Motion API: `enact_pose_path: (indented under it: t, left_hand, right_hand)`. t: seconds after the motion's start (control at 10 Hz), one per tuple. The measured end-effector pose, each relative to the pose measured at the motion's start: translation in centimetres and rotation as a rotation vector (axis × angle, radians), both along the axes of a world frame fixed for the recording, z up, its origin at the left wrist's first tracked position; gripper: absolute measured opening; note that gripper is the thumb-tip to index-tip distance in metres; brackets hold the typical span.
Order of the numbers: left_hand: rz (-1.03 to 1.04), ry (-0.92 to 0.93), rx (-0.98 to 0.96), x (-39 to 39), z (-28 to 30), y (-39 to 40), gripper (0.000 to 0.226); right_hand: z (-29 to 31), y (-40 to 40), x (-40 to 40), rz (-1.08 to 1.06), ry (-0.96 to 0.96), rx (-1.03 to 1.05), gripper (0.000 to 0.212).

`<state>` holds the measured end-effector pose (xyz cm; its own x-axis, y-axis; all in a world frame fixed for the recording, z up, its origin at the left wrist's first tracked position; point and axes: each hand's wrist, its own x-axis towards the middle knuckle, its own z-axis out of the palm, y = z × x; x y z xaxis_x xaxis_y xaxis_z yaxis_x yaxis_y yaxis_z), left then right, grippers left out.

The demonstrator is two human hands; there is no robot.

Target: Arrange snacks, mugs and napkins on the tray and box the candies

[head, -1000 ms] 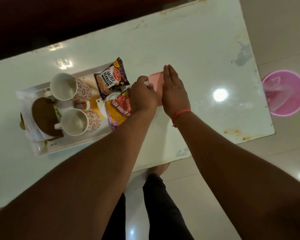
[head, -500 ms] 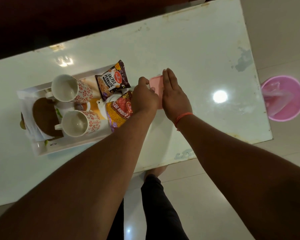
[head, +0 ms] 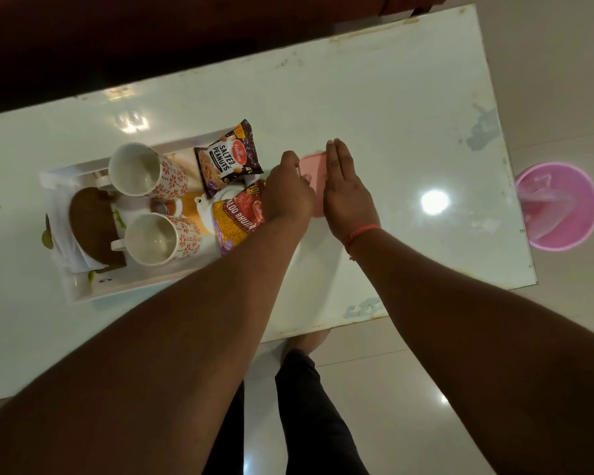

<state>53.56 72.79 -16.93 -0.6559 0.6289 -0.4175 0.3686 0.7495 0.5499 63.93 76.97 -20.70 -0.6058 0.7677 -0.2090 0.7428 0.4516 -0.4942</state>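
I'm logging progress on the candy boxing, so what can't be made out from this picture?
- Pink box, head view: both hands cover its sides, so its contents and lid seal are hidden.
- Left hand fingertips: curled out of view.
- Napkins: a brown object covers them.

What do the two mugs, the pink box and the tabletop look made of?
Mugs: likely glazed ceramic, glossy white insides, red printed pattern. Pink box: probably matte plastic, uniform colour, rounded corners. Tabletop: glossy white, mirrors lamps; glass or laminate, unclear.
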Motion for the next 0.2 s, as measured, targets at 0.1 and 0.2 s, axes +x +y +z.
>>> enact_pose_path:
  t: [0.1,0.2]
  left_hand:
    - [-0.103,0.059,-0.020,-0.12,0.35,-0.36,0.024]
    - [-0.232,0.203,-0.035,-0.76,0.92,-0.75,0.031]
  right_hand:
    - [0.58,-0.30,-0.05,-0.002,0.003,-0.012,0.063]
    - [0.98,-0.15,-0.35,-0.027,-0.008,0.010,0.064]
